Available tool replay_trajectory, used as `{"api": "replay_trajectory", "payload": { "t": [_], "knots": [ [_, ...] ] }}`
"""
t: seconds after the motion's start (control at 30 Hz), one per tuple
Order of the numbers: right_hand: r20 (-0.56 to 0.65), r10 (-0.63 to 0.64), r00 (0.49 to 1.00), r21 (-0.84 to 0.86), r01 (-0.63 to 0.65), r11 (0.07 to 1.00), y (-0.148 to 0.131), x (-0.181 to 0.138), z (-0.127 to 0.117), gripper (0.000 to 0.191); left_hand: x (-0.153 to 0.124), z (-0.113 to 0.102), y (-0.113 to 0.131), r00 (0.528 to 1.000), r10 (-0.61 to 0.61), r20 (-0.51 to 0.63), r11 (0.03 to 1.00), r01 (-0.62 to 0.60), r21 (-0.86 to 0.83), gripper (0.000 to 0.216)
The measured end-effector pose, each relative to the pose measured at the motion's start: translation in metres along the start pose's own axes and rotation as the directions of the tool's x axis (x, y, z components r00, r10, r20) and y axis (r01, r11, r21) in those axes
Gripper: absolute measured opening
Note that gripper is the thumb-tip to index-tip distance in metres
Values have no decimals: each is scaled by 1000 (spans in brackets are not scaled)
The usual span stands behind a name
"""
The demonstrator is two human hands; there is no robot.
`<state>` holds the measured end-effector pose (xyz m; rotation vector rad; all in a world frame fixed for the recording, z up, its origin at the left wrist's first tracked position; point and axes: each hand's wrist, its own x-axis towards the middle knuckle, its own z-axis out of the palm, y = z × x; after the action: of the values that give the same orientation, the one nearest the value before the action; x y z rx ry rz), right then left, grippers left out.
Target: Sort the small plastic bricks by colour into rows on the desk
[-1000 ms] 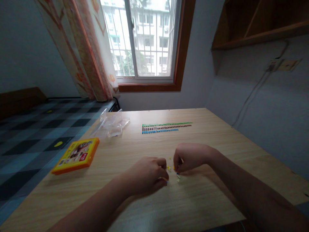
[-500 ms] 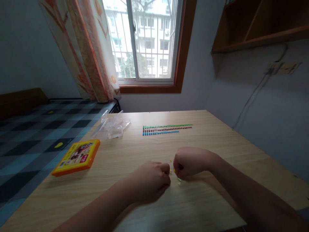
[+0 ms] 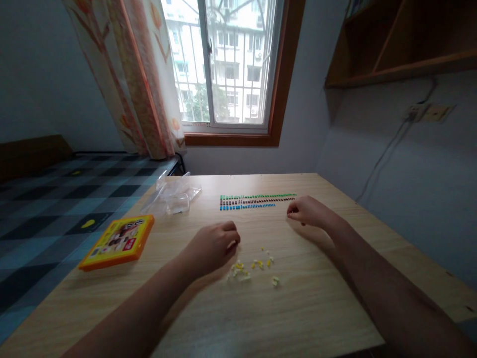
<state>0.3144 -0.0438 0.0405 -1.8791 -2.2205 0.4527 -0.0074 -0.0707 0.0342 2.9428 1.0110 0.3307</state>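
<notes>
My left hand (image 3: 214, 246) hovers over the wooden table, fingers curled together; whatever they may hold is hidden. Just in front of it lies a loose scatter of small yellow and pale building-block pieces (image 3: 240, 269), with a few more yellow bits (image 3: 260, 263) to the right. My right hand (image 3: 310, 211) is farther forward, thumb and fingers pinched near the right ends of the lined-up pieces. Anything in that pinch is too small to make out. Those tiny pieces form a green row (image 3: 257, 196), a brown row (image 3: 261, 201) and a blue row (image 3: 244, 206).
An orange-yellow box (image 3: 117, 243) lies at the table's left edge. Behind it are crumpled clear plastic bags (image 3: 179, 196). A bed with a checked cover (image 3: 44, 214) adjoins the table (image 3: 316, 303) on the left, and a wooden shelf (image 3: 406, 64) hangs at upper right.
My right hand has moved forward from the yellow and pale pieces toward the rows' right ends. My left hand has drawn back to the left and forward, uncovering the scattered pieces.
</notes>
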Motion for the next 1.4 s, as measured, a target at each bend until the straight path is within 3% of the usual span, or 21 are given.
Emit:
{"api": "replay_trajectory", "payload": {
  "t": [0.1,0.23,0.4,0.53,0.73,0.93,1.07,1.2,1.4],
  "knots": [
    [-30,98,995,-46,-100,994,12,11,15,17,0,2,-22,978,-202,-46,979,203,12,20],
    [-123,176,977,-66,-185,981,12,20,29,17,0,8,-24,951,-309,-29,951,309,-3,19],
    [-174,190,966,-53,-202,978,14,27,34,21,2,13,-22,948,-317,7,946,317,-64,21],
    [-182,160,970,49,-154,987,23,25,29,28,4,19,-31,950,-313,-9,945,310,-106,23],
    [-96,6,995,85,2,996,29,18,23,25,5,22,-34,941,-339,-11,933,334,-134,23],
    [-119,-77,990,53,84,995,24,17,27,26,5,21,-32,932,-361,-8,923,356,-143,21],
    [-122,-90,988,18,92,996,21,17,29,25,4,23,-32,930,-368,-10,920,363,-147,21],
    [-200,-36,979,-54,26,998,19,24,34,26,5,22,-29,925,-379,-10,918,375,-133,21],
    [-300,29,953,33,-20,999,21,47,50,32,6,22,-24,903,-429,-4,899,426,-104,21]
  ]
}}
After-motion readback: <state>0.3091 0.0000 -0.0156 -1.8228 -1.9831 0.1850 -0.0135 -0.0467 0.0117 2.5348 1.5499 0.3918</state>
